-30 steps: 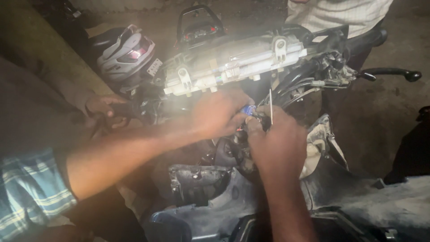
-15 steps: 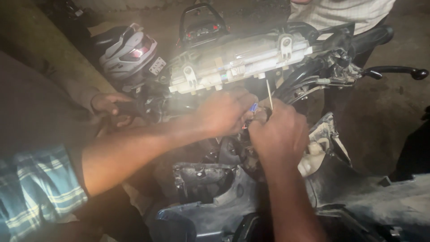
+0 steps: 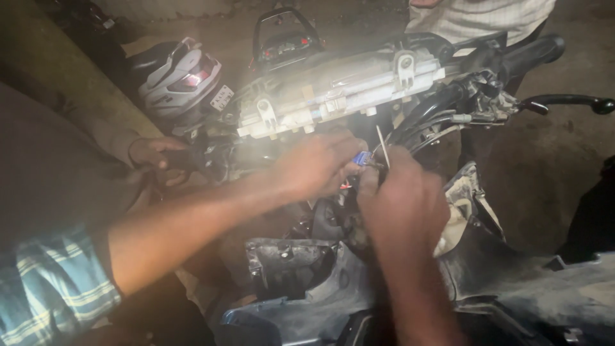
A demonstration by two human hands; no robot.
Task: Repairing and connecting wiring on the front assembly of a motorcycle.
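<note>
A stripped scooter front [image 3: 333,96] fills the view, its pale headlamp housing at twelve o'clock. The left hand [image 3: 317,165] and right hand [image 3: 400,202] meet at centre, both pinched on a small blue connector [image 3: 362,158]. Another person's hand [image 3: 154,157] grips the handlebar at nine o'clock.

Left hand [image 3: 317,165] and right hand [image 3: 400,198] close together, fingers pinched.

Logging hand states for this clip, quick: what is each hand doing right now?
Left hand: closed, pinching the small blue connector under the scooter's handlebar housing.
Right hand: closed at the same connector and thin wires; exact grip cannot be told.
</note>
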